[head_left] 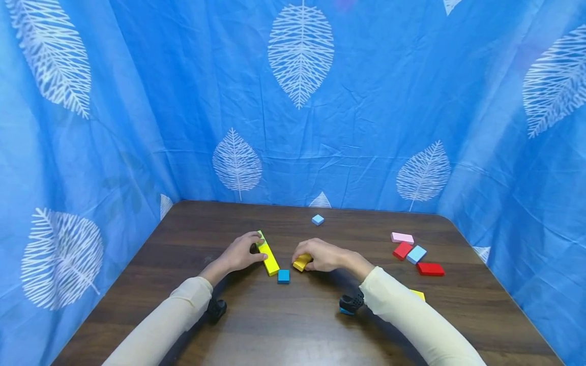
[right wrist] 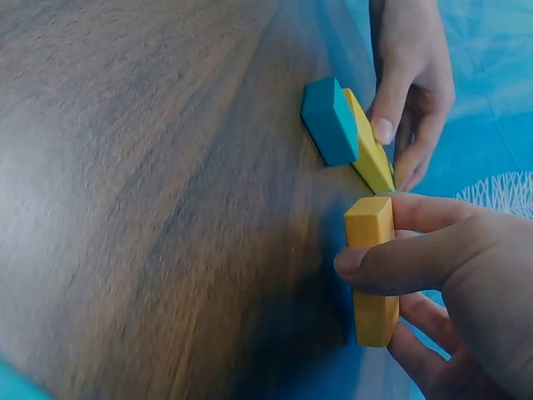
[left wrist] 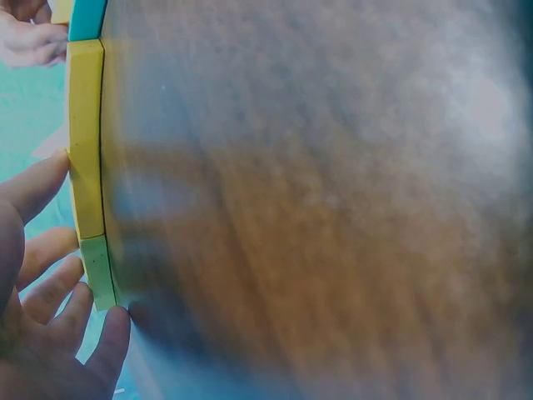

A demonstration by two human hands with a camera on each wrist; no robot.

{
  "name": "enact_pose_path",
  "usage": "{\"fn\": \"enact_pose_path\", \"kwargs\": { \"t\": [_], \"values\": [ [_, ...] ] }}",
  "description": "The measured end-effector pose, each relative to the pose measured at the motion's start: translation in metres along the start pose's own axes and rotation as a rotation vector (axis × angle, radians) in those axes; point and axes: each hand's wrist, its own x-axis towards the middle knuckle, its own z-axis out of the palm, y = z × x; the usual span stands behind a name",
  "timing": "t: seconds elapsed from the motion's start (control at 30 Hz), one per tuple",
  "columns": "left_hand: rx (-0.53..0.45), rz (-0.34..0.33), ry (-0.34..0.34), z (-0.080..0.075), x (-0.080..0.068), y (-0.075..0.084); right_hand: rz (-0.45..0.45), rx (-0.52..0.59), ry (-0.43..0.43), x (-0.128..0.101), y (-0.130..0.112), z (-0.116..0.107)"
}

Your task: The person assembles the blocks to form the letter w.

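Note:
In the head view my left hand (head_left: 240, 251) rests beside a line of blocks on the table. Its thumb touches the side of a long yellow block (left wrist: 87, 137), while the spread, fairly straight fingers reach to a short green block (left wrist: 97, 271) at the far end. At the yellow block's near end sits a blue block (head_left: 283, 276). To the right of this line, my right hand (head_left: 320, 254) pinches an orange-yellow block (right wrist: 372, 312) between thumb and fingers, low over the wood and apart from the line.
A light blue block (head_left: 318, 219) lies at the table's back. On the right are a pink block (head_left: 402, 238), red blocks (head_left: 430, 269) and another light blue block (head_left: 416, 254). A yellow block (head_left: 418, 295) is partly hidden by my right sleeve. Blue curtains (head_left: 293, 152) surround the brown table (head_left: 284, 330).

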Motion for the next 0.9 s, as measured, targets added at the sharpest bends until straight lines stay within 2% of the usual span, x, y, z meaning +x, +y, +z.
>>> {"fn": "enact_pose_path", "kwargs": {
  "t": [0.23,0.37,0.43,0.63,0.8,0.9],
  "values": [
    [0.007,0.008,-0.003,0.001,0.001,-0.002,-0.018,-0.019,-0.018,0.01,-0.002,0.006],
    [0.008,0.012,-0.003,0.002,0.001,-0.002,0.01,0.002,-0.009,0.007,-0.003,0.009],
    [0.007,0.007,-0.004,0.002,0.001,-0.001,0.043,0.041,0.027,0.004,-0.002,0.01],
    [0.013,-0.001,-0.001,0.002,0.001,-0.001,0.193,0.179,0.209,-0.004,0.009,0.017],
    [0.008,0.001,0.006,0.001,0.001,-0.001,0.28,0.203,0.27,-0.005,0.014,0.023],
    [0.002,-0.002,0.003,0.001,0.0,-0.001,0.298,0.23,0.278,-0.005,0.015,0.025]
  ]
}}
